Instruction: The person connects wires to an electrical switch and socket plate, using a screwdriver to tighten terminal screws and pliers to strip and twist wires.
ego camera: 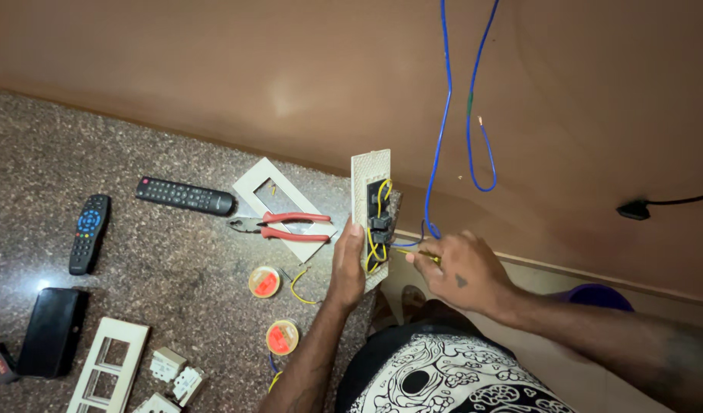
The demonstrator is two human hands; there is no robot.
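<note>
Two hands meet at a switch plate (369,200) held upright at the edge of the speckled stone surface (160,268). The left hand (347,264) is wrapped around the plate's lower edge, gripping it with the wired back facing the person. The right hand (458,268) is pinched closed on a slim yellow-handled tool (416,253), likely a screwdriver, its tip aimed at the black terminal block (380,223). Doing this well seems to call for a steady plate, the tip seated squarely in the screw, and the thin yellow wires (383,193) kept out from under it. A glossy blue wire (440,138) hangs from above against the smooth brown wall and ends near the block. The plate is pale and finely perforated. Nearby lie red-handled pliers (284,227) on a white rectangular frame (253,183), two round tape rolls (265,281), two black remotes (185,196) and loose white switch modules (168,365)
</note>
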